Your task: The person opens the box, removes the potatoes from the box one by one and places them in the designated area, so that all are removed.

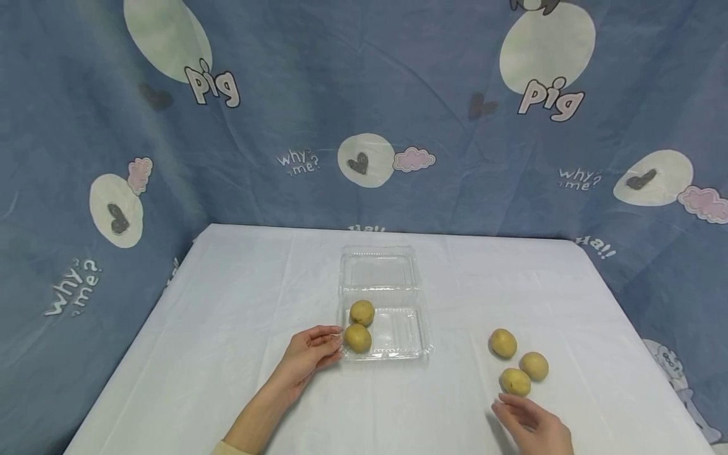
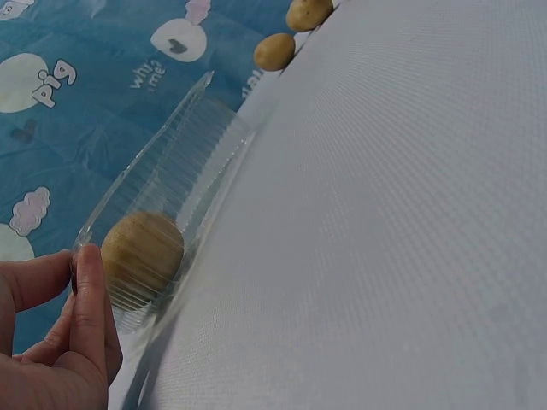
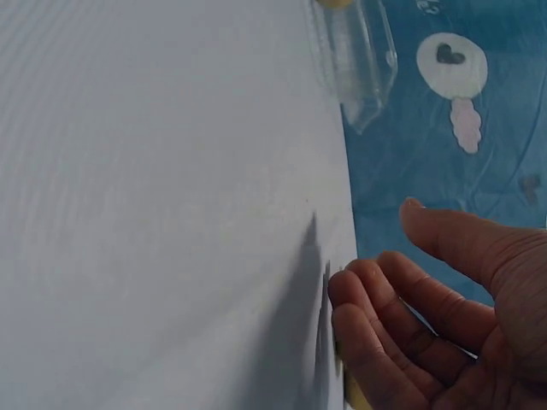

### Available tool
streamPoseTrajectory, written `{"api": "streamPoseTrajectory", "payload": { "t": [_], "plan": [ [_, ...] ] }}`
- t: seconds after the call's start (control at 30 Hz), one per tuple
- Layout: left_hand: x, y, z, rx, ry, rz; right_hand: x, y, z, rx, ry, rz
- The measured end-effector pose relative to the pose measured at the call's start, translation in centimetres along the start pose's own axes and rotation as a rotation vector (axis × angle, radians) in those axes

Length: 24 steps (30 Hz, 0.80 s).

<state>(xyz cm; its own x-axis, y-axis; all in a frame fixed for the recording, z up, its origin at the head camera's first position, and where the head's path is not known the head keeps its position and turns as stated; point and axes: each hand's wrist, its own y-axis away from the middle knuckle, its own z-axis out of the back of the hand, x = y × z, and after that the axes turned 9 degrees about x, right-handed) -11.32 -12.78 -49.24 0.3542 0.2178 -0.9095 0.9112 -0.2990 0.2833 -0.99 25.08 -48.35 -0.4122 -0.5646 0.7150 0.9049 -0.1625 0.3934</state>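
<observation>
A clear plastic clamshell container [image 1: 398, 328] lies with its lid [image 1: 380, 270] folded back on the table. Two potatoes, a rear one [image 1: 362, 312] and a front one [image 1: 357, 339], sit along its left side. My left hand [image 1: 311, 355] pinches the container's left rim between thumb and fingers, as the left wrist view shows beside a potato [image 2: 144, 256]. My right hand [image 1: 534, 424] is held just in front of three loose potatoes, the nearest one [image 1: 515, 382] close to its fingertips. Its fingers [image 3: 367, 342] are loosely bent, thumb apart, with nothing between them.
The other two loose potatoes, one at the back [image 1: 503, 343] and one to the right [image 1: 534, 366], rest on the white-covered table [image 1: 227, 303]. A blue printed curtain [image 1: 318, 95] hangs behind the table and along both sides.
</observation>
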Motion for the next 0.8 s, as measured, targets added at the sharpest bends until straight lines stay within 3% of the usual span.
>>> {"api": "streamPoseTrajectory", "payload": {
  "t": [0.57,0.8],
  "plan": [
    [0.0,0.0,0.2,0.008,0.002,-0.01,2.8,-0.5,-1.0,-0.003,-0.007,0.136],
    [0.1,-0.1,0.2,0.008,0.0,-0.008,3.2,-0.8,-1.3,0.022,-0.019,0.14]
  ]
}}
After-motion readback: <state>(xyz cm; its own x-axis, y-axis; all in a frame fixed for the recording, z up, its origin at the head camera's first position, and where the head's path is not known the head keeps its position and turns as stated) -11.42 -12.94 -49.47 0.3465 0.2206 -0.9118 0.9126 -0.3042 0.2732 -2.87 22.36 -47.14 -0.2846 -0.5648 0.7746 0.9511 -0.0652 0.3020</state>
